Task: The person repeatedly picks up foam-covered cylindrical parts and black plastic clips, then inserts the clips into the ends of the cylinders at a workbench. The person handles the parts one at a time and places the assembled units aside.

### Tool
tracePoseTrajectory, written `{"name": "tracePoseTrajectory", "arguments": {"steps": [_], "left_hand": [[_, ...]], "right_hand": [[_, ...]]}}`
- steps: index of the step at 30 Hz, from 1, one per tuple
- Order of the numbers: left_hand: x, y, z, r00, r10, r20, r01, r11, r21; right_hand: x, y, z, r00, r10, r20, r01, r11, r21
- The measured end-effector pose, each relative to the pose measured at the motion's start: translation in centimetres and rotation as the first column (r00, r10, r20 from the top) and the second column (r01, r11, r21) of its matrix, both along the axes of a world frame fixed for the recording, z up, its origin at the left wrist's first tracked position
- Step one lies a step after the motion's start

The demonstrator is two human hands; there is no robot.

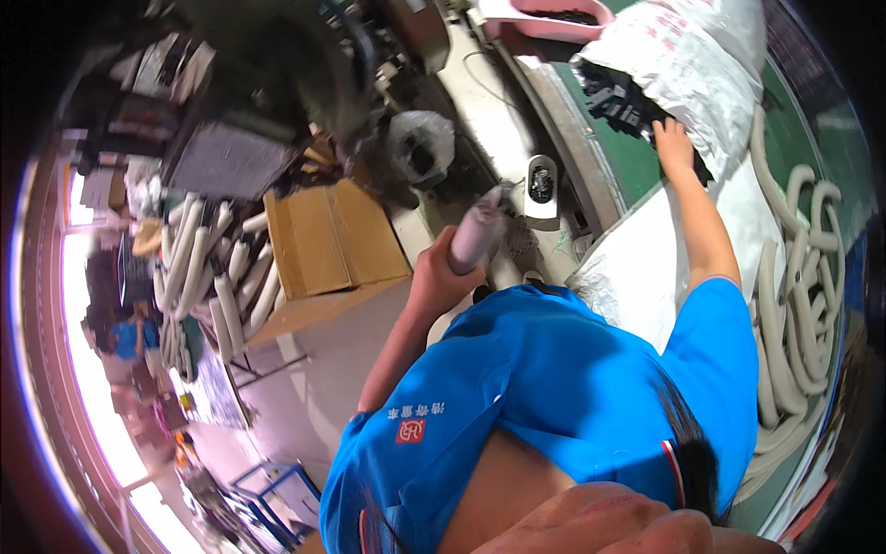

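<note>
My left hand (441, 275) is closed around a pale pinkish cylinder (475, 235) with a narrow tip, blurred at its upper end. It is held in front of my body, beside the cardboard box. My right arm stretches out to the mouth of a large white woven sack (706, 78). Black small parts (618, 100) spill from that opening. My right hand (674, 146) lies at them with fingers extended and somewhat apart, the fingertips touching the pile. Between my hands stands a white oval tray (543, 211) with small black pieces inside.
An open cardboard box (337, 235) is at the left, near many pale foam tubes (194, 254). More long tubes (798, 314) lie coiled at the right. A clear plastic bag (434, 138) sits by dark machinery (305, 74). A pink basin (572, 33) stands at the far edge.
</note>
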State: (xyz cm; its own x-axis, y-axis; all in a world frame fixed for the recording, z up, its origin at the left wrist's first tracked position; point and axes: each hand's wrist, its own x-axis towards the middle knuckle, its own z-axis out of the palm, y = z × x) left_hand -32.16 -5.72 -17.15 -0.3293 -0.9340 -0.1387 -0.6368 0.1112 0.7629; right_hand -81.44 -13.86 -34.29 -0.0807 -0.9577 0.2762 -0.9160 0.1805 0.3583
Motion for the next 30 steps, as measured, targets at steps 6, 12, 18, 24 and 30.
{"name": "tracePoseTrajectory", "arguments": {"steps": [6,12,18,24,30], "left_hand": [[1.3,0.5,2.3,0.998,-0.051,-0.031,0.050,0.998,-0.043],[3.4,1.1,2.6,0.998,-0.043,-0.055,0.040,0.998,-0.053],[4.8,1.5,3.1,0.998,-0.010,-0.068,0.004,0.996,-0.092],[7.8,2.0,2.8,0.980,-0.187,0.069,0.193,0.976,-0.105],[10.1,3.6,1.6,0.952,-0.297,0.074,0.301,0.952,-0.058]], "right_hand": [[3.9,-0.2,-1.0,0.986,-0.037,0.160,0.050,0.996,-0.079],[22.9,5.3,18.0,-0.429,-0.182,0.885,-0.586,0.802,-0.119],[25.8,6.4,21.9,-0.413,-0.174,0.894,-0.601,0.790,-0.124],[27.2,5.9,21.7,-0.225,-0.121,0.967,-0.720,0.689,-0.081],[30.6,6.5,21.4,-0.140,-0.120,0.983,-0.869,0.491,-0.064]]}}
